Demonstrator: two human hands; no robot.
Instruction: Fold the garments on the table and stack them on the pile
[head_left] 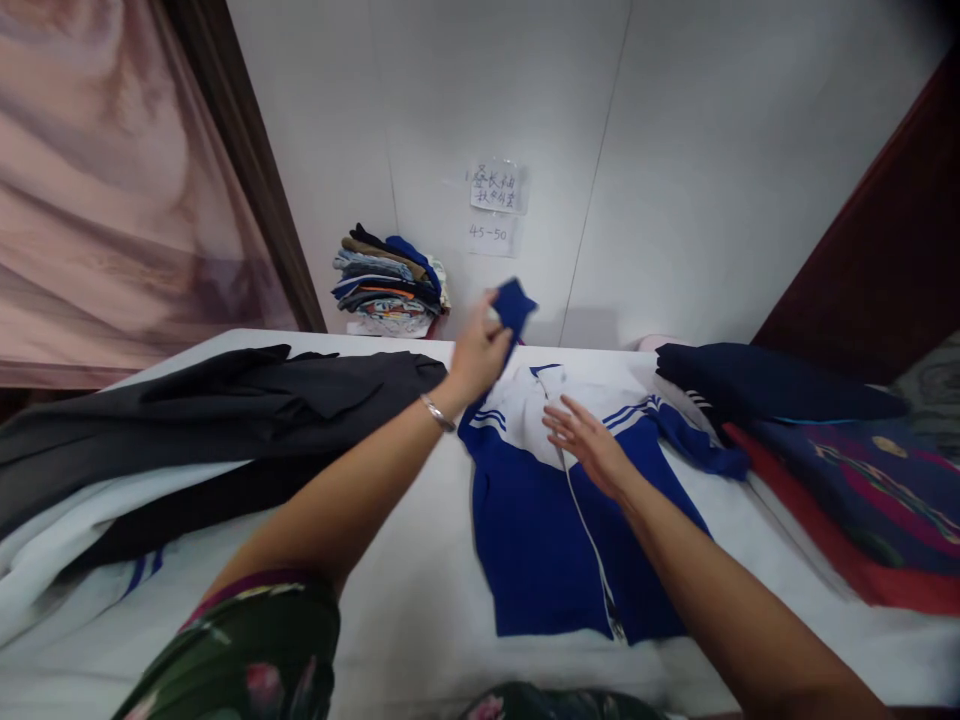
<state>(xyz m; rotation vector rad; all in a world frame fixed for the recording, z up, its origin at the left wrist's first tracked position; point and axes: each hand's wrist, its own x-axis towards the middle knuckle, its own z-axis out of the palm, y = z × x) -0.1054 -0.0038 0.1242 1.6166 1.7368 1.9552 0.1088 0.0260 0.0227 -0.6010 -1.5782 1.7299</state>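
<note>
A blue and white zip jacket lies front up on the white table, its collar toward the wall and its hem toward me. White stripes run along its shoulders. My left hand pinches the end of one blue sleeve and holds it raised above the collar side. Over the jacket's white chest, near the zip, my right hand hovers with fingers spread and nothing in them. The other sleeve stretches out to the right, its end beside the stacked clothes.
Dark garments are heaped on the left of the white table, with white ones under them. Folded clothes are stacked at the right. A further clothes pile and paper notes are at the wall. A pink curtain hangs left.
</note>
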